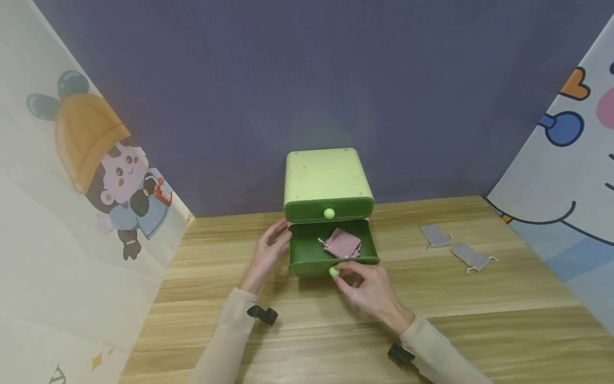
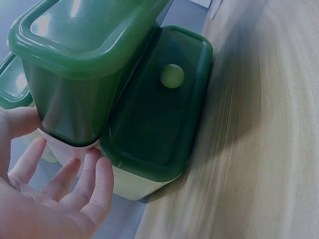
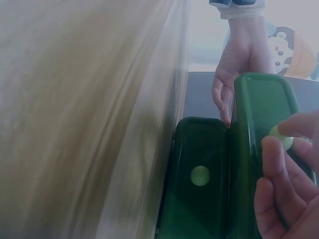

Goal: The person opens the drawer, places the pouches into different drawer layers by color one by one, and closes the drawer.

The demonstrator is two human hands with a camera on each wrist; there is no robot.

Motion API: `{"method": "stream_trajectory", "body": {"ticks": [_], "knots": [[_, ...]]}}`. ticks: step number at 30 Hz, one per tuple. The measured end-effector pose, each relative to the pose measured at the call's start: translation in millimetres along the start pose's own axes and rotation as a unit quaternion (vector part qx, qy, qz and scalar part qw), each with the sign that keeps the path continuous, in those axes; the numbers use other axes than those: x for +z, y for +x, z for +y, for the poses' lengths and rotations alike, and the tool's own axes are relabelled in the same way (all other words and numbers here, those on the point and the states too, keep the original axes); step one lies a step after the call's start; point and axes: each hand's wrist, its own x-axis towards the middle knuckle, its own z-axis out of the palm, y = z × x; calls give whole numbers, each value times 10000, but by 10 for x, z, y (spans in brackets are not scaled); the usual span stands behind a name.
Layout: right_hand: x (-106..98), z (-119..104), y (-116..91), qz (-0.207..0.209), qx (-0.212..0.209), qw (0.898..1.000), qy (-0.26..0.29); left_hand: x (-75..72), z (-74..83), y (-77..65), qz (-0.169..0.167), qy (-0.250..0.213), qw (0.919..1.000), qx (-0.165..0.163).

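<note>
A small green drawer cabinet (image 1: 327,173) stands against the back wall, its middle drawer (image 1: 304,246) pulled out. Inside that drawer lies a pink drawstring pouch (image 1: 342,244). My right hand (image 1: 371,290) pinches the drawer's round light-green knob (image 1: 334,271) between thumb and fingers. At the cabinet's left side is my left hand (image 1: 265,255), its fingers extended. In the left wrist view, that hand's fingertips touch the pink side of the middle section, and the thumb is against the drawer's side. The bottom drawer (image 2: 154,119) is closed, below the pulled-out one.
Two grey drawstring pouches, a nearer one (image 1: 470,256) and a farther one (image 1: 435,235), lie on the wooden table (image 1: 307,341) to the right. A dark wall (image 1: 326,80) rises behind the cabinet. Printed panels flank the table on both sides.
</note>
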Motion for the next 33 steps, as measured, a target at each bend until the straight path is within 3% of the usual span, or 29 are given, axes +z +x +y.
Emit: {"method": "stream_trajectory", "body": {"ticks": [13, 21, 33], "knots": [[-5, -14, 50, 8, 400, 9990, -209, 16, 11, -16, -23, -7, 10000, 58], [4, -4, 85, 56, 441, 9988, -221, 25, 0, -15, 11, 43, 10000, 32], [1, -8, 179, -200, 1049, 9940, -221, 30, -4, -24, 121, 69, 9999, -69]]}}
